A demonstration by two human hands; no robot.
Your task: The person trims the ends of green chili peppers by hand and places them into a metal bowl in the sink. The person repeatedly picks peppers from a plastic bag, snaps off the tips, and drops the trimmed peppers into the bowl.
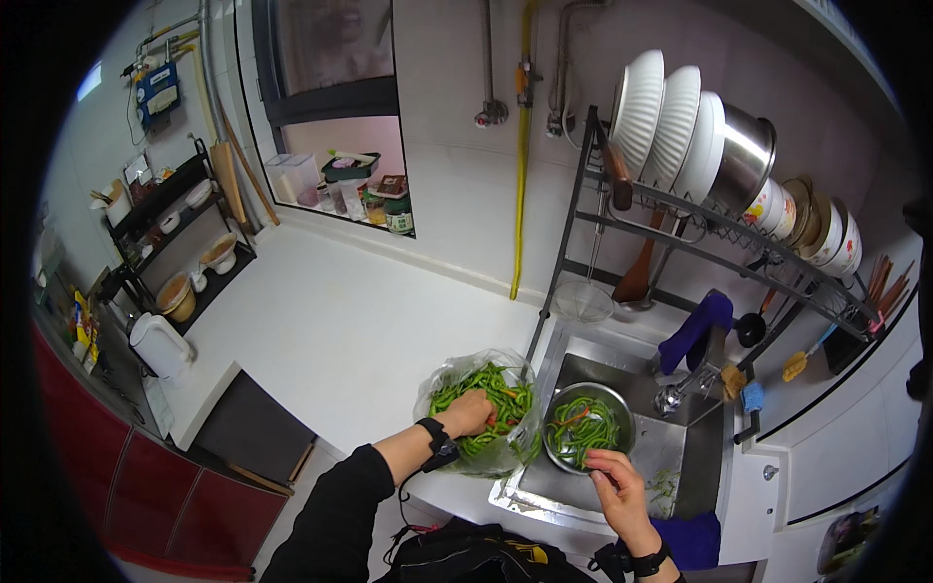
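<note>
My left hand (472,414) reaches into a clear plastic bag (430,379) full of green chili peppers (492,379), a few of them red or orange. Its fingertips are sunk among the peppers, so their grip is hidden. The bag sits on the white counter at the sink's left edge. Inside the stainless steel sink (576,499), a round metal bowl (631,430) holds more green peppers (594,430) and an orange-red one. By the bowl's near rim is my right hand (619,492), fingers curved and thumb slightly apart, with nothing visible between them.
A faucet (674,397) draped with a purple cloth (700,328) overhangs the sink. Green scraps (663,484) lie in the basin. Behind stands a black dish rack (678,233) with white bowls (641,109). At left are a white kettle (160,346) and a condiment shelf (197,306).
</note>
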